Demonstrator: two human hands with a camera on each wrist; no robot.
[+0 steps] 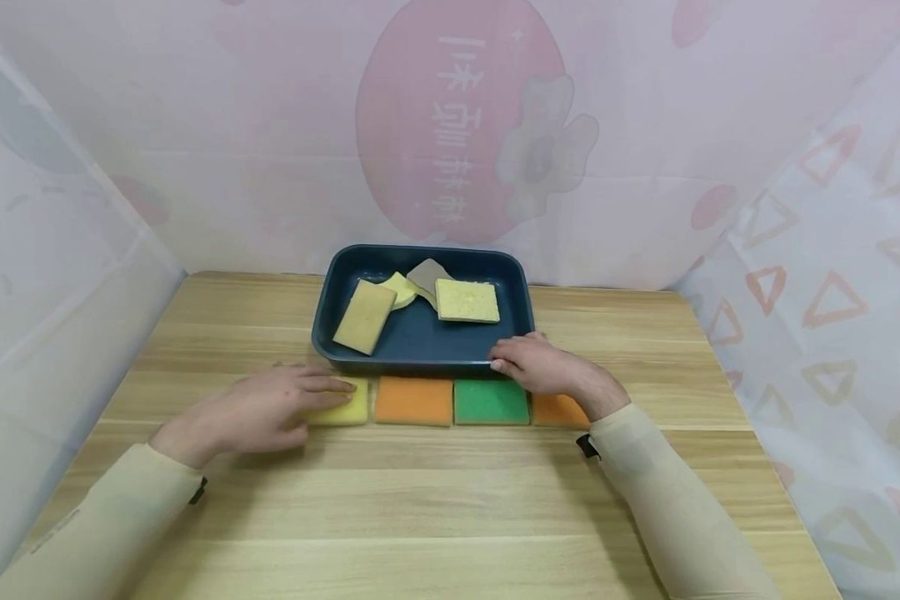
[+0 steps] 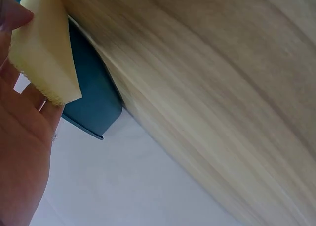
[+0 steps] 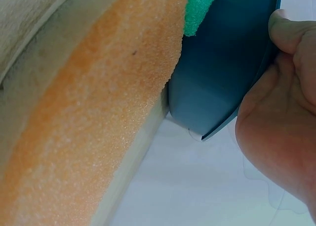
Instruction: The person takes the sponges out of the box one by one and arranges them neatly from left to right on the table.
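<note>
Head view, sponge count: 4 pcs already in blue tray (image 1: pixel 330 333), 4 left in a row on table (image 1: pixel 420 500) at its near rim. L hand (image 1: pixel 258 410) grasps yellow sponge (image 1: pixel 345 410), row's left end. R hand (image 1: pixel 543 367) grips tray's near rim, beside green sponge (image 1: pixel 491 402). Approx half done.
</note>
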